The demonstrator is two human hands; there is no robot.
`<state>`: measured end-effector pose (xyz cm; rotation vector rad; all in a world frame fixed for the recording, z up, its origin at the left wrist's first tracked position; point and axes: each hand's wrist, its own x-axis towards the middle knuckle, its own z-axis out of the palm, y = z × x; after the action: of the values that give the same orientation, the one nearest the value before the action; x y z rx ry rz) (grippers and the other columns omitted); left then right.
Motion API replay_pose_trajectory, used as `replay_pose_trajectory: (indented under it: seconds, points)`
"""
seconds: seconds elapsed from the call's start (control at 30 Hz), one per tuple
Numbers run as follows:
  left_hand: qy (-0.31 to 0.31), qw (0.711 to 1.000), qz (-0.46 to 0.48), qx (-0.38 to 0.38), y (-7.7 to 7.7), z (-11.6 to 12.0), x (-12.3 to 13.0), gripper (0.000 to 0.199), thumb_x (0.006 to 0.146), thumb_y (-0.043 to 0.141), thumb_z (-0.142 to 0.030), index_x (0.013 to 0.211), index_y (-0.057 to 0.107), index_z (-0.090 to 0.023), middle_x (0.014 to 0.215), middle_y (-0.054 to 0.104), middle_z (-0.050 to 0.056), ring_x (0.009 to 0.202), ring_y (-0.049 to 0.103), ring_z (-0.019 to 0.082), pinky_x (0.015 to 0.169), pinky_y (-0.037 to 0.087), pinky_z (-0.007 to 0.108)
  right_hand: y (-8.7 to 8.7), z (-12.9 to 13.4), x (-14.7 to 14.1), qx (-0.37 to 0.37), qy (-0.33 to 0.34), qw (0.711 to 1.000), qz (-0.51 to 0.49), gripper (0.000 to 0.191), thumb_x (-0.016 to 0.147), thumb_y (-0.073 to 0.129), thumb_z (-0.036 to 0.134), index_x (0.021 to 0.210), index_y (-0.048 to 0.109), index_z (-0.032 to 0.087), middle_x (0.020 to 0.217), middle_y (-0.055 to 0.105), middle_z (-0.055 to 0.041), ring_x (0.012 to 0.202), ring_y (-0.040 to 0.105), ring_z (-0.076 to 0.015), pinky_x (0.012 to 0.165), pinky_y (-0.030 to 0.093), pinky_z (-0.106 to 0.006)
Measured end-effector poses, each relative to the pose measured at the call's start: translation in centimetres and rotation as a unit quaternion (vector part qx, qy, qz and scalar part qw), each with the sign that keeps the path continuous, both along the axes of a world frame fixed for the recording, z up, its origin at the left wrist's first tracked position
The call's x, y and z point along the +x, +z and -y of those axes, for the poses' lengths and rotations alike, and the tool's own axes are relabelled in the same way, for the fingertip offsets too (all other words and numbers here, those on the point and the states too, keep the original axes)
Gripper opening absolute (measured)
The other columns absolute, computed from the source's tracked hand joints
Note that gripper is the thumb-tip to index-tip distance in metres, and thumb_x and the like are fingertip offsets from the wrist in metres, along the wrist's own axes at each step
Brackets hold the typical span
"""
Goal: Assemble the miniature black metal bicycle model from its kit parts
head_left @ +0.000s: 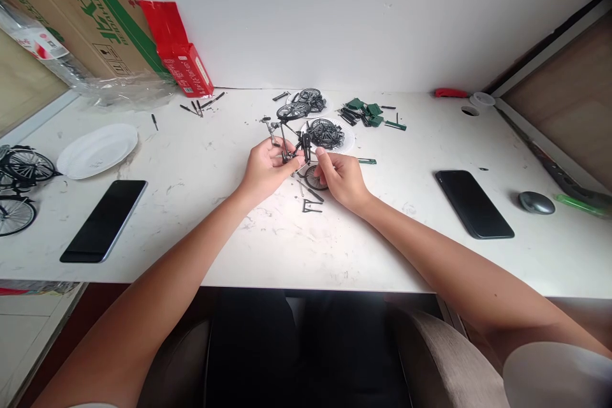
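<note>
My left hand (270, 166) is closed around a small black model bicycle (285, 137), held tilted above the table. Its handlebar points to the upper left, and a spoked wheel (293, 111) shows at its top end. Close on the other side, my right hand (342, 177) has thumb and fingers pinched together by the bicycle's black lower part. What it pinches is too small to make out. Below the hands lie a loose wheel (314, 178), partly covered by the right fingers, and small black bracket pieces (312, 206).
Behind the hands, paper plates hold black wheels (325, 132). Green and black parts (368, 113) lie to their right. Phones (105, 220) (474, 204) flank my arms. At left are a white plate (98, 151) and model bicycles (26, 166); a red box (186, 67) stands behind.
</note>
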<state>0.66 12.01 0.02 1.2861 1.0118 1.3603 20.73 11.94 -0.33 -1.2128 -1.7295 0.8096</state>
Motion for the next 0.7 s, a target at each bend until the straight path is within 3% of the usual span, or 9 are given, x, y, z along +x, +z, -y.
replay_pose_trajectory:
  seconds: [0.23, 0.47, 0.7]
  points:
    - [0.019, 1.0, 0.019, -0.009, 0.08, -0.25, -0.24, 0.041, 0.077, 0.096, -0.031, 0.094, 0.061, -0.02, 0.099, 0.077, 0.006, 0.09, 0.081, 0.02, 0.092, 0.068, 0.036, 0.17, -0.02, -0.02, 0.061, -0.013, 0.998, -0.004, 0.058, 0.097, 0.062, 0.081, 0.088, 0.066, 0.024, 0.08, 0.07, -0.0046, 0.074, 0.063, -0.0194, 0.064, 0.05, -0.033]
    - [0.02, 0.999, 0.026, -0.013, 0.47, -0.27, -0.1, 0.047, 0.073, 0.099, -0.038, 0.09, 0.06, -0.02, 0.085, 0.073, 0.0, 0.079, 0.08, 0.018, 0.091, 0.069, 0.037, 0.08, 0.0, -0.06, 0.057, 0.008, 0.998, -0.01, 0.049, 0.099, 0.067, 0.07, 0.082, 0.061, 0.024, 0.08, 0.069, -0.0049, 0.074, 0.061, -0.0193, 0.063, 0.049, -0.033]
    - [0.005, 0.999, 0.027, -0.031, 0.31, -0.17, -0.12, 0.046, 0.074, 0.1, -0.036, 0.092, 0.06, -0.019, 0.089, 0.075, 0.004, 0.088, 0.081, 0.022, 0.095, 0.068, 0.041, 0.14, 0.18, -0.09, 0.056, 0.02, 0.998, 0.018, 0.055, 0.102, 0.062, 0.071, 0.074, 0.055, 0.024, 0.072, 0.065, -0.0027, 0.068, 0.056, -0.0174, 0.064, 0.046, -0.033]
